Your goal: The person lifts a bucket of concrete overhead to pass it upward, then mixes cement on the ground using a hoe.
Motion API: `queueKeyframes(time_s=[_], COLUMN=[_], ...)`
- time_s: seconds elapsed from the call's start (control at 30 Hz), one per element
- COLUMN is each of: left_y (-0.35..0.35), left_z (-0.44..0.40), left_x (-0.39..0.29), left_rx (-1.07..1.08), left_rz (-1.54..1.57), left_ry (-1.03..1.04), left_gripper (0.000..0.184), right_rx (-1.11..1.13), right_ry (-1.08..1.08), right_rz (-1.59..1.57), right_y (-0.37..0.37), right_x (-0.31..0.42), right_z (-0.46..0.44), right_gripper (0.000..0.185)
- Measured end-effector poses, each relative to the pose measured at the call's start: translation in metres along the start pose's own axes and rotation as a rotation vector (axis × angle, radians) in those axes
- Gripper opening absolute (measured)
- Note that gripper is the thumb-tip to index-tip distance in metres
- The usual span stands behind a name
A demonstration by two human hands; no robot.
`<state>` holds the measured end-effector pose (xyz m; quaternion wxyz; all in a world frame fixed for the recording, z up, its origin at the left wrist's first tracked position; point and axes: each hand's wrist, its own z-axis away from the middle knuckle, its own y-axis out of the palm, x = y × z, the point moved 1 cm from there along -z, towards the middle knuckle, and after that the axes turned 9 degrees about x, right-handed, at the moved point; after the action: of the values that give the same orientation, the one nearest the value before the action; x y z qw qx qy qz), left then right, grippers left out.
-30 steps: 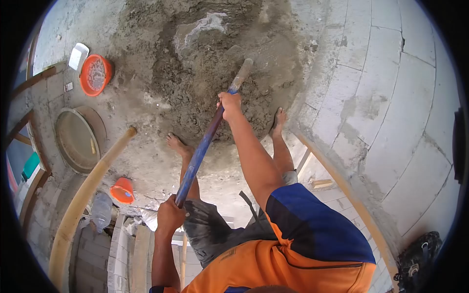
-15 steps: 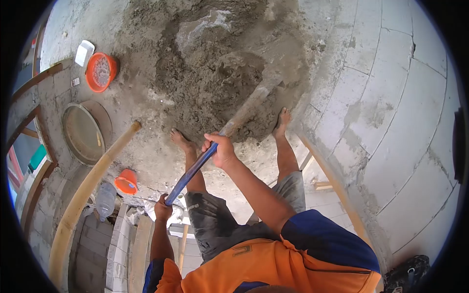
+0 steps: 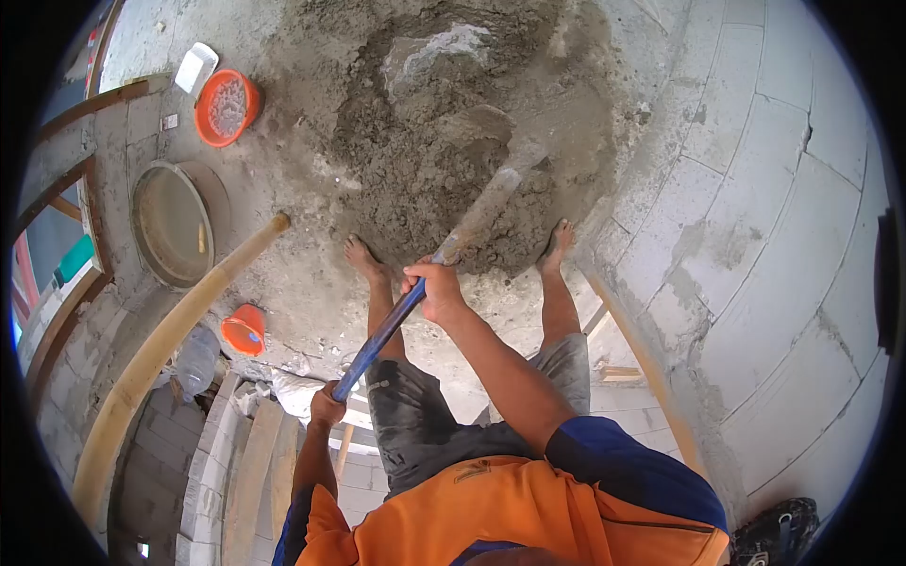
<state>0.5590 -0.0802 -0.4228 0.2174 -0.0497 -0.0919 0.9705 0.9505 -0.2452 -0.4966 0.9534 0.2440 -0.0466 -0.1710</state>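
Note:
A long-handled hoe (image 3: 382, 330) slants across the view, its lower shaft caked in grey and its upper part blue. My left hand (image 3: 327, 406) is closed around the top end of the handle, near my left thigh. Farther down the shaft, my right hand (image 3: 436, 291) grips it with wrapped fingers. The hoe's head lies in a heap of wet mortar (image 3: 415, 179) on the floor; mortar hides most of its blade. My bare feet stand at the near edge of the heap, one on each side of the shaft.
Left of the heap are an orange bucket (image 3: 249, 111) with pale contents, a round tub (image 3: 217, 203) of water and a smaller orange bucket (image 3: 243, 330). A thick wooden pole (image 3: 179, 325) leans up on the left. A block wall (image 3: 746, 236) rises on the right.
My view has shifted slightly, so the buckets and the heap sit a little higher and farther right. Both hands keep their hold on the hoe, whose head stays in the mortar.

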Motion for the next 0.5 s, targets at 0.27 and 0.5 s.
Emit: queueKeyframes(time_s=[0.27,0.5], left_y=[0.021,0.108], left_z=[-0.028,-0.126], left_x=[-0.12,-0.349], left_rx=[-0.151,-0.053], left_rz=[-0.058,-0.011], left_ry=[0.182,0.306], left_gripper=[0.034,0.03], right_rx=[-0.156,-0.545], right_ry=[-0.17,-0.591], right_rz=[0.018,0.438], right_y=[-0.03,-0.163], right_x=[0.11,0.325], right_z=[0.008,-0.071], right_gripper=[0.019,0.012])
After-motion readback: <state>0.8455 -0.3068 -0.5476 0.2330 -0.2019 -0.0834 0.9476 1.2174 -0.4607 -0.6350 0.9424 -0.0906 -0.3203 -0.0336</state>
